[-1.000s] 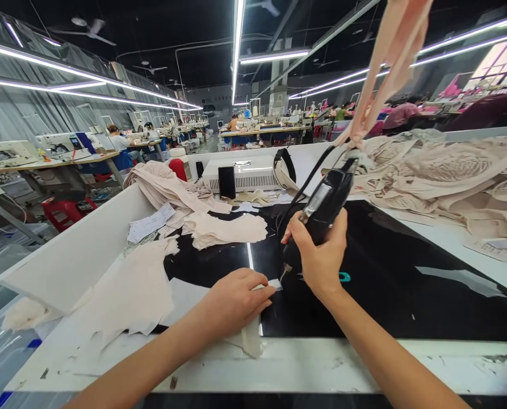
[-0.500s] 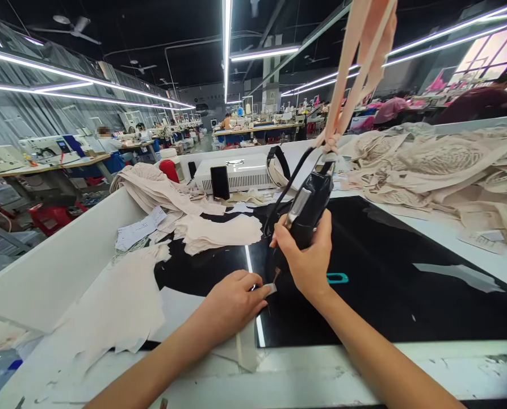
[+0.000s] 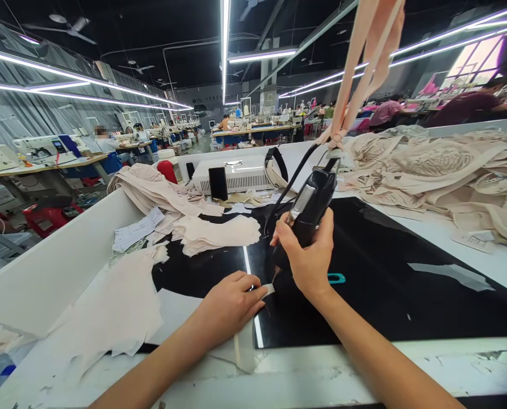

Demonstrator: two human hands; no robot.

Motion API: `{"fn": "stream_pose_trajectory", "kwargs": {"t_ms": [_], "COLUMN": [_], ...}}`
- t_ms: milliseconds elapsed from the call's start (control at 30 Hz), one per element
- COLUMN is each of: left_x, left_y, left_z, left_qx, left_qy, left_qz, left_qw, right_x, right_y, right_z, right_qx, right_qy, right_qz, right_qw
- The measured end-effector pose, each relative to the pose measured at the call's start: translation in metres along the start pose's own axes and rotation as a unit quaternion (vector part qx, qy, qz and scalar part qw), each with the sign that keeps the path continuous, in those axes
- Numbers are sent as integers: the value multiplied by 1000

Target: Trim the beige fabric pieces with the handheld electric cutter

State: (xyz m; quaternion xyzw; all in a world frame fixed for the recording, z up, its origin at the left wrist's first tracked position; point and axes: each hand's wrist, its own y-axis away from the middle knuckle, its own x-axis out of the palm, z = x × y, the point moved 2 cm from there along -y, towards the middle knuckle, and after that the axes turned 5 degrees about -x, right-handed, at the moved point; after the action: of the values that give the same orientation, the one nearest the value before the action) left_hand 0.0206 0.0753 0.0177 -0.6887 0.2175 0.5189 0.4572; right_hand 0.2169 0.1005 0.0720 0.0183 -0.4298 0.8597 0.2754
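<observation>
My right hand [image 3: 308, 258] is wrapped round a black hand-held cutting tool [image 3: 310, 207] that hangs from beige straps [image 3: 364, 62] overhead. Its tip points down at a small pale strip of fabric [image 3: 268, 289] on the black work surface [image 3: 385, 284]. My left hand [image 3: 230, 307] lies curled on that strip, with the fingertips pinching its end just left of the tool tip. A longer piece of the pale strip [image 3: 243, 352] runs out under my left hand toward the table's front edge.
Beige fabric pieces [image 3: 219, 230] and a paper slip [image 3: 136, 230] lie at the left, a large beige heap [image 3: 440, 165] at the right. A white box [image 3: 240, 173] and a phone [image 3: 218, 183] stand behind. A teal ring [image 3: 336, 278] lies beside my right hand. Other people sit at sewing machines beyond.
Both hands stay together on the strip. The tool tip has shifted slightly left and down toward my left fingertips. The camera has tilted a little.
</observation>
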Motion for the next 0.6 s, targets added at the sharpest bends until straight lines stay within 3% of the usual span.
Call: {"fn": "stream_pose_trajectory", "kwargs": {"t_ms": [133,600], "left_x": [1,2], "left_y": [0,0], "left_z": [1,2], "left_qx": [0,3], "left_qy": [7,7], "left_qz": [-3,3], "left_qw": [1000,1000], "right_x": [2,5], "right_y": [2,4], "right_z": [3,2], "right_qx": [34,43], "right_qy": [-14,-10], "right_qz": [1,3], "right_qw": [999,999]}}
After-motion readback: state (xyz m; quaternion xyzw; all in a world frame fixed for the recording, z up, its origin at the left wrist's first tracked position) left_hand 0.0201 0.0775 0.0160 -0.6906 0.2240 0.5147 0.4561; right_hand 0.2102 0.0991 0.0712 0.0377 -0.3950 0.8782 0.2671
